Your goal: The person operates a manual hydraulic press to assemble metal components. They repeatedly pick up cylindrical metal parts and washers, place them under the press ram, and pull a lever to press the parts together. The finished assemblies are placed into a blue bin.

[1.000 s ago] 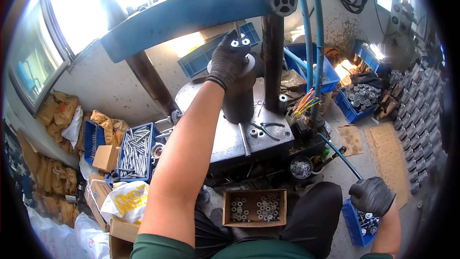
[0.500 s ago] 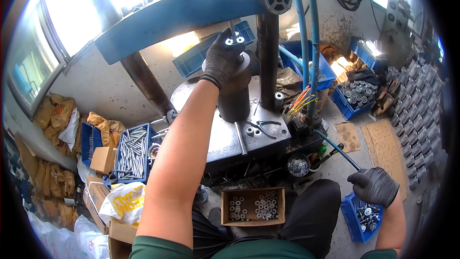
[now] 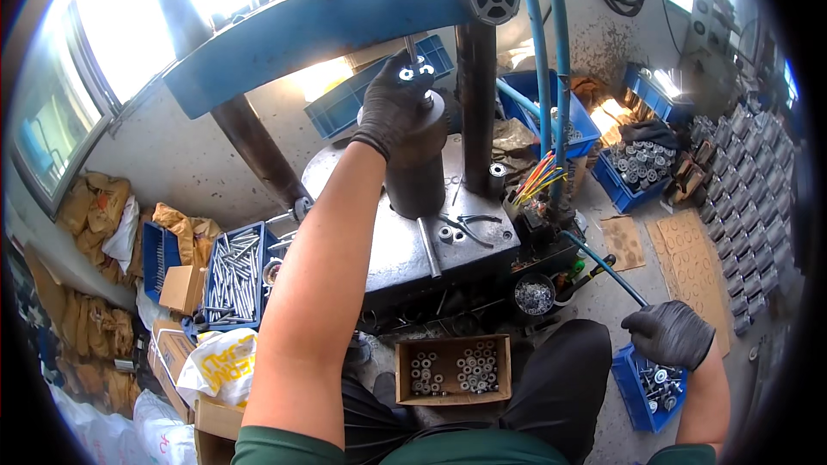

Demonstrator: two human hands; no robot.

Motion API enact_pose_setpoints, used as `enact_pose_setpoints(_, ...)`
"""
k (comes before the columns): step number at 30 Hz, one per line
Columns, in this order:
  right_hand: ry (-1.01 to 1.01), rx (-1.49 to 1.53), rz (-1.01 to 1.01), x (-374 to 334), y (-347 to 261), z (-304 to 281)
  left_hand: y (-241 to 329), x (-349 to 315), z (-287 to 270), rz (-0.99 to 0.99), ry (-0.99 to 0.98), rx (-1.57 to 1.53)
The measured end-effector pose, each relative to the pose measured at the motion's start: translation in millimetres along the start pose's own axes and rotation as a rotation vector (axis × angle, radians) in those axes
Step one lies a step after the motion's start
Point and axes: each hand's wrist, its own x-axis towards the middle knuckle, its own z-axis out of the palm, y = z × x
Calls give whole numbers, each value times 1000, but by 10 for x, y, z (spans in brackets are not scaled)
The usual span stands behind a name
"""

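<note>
Left hand [image 3: 396, 103] grips small metal rings [image 3: 415, 71] atop the dark press cylinder [image 3: 418, 164]. Right hand [image 3: 670, 333] closed around the blue lever [image 3: 603, 265], above a blue bin [image 3: 642, 383].

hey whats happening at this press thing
A person in black gloves sits at a blue-framed press. The left hand rests on top of the dark cylinder standing on the grey press table, fingers around small metal rings. The right hand grips the end of a blue lever above a blue bin of parts. A cardboard box of washers sits by the knees.
</note>
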Motion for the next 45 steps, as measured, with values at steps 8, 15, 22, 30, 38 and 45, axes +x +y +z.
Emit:
enact_pose_setpoints(8, 174, 66, 52, 25, -125, -26, -32, 28, -32, 60, 58, 213)
enact_pose_setpoints(15, 1067, -121, -219, 1084, 22, -860, -108, 80, -43, 13, 80, 25)
enact_pose_setpoints(22, 1003, 121, -58, 1551, 342, -1081, -134, 116, 14, 0, 81, 57)
enact_pose_setpoints(30, 354, -55, 29, 389, 73, -349, -317, 170, -108, 74, 98, 203)
enact_pose_setpoints(38, -54, -7, 46, -94, -56, 221, -297, 158, -22, 133, 44, 278)
enact_pose_setpoints(45, 177, -4, 71, 64, -135, 18, 128, -29, 53, -78, 78, 250)
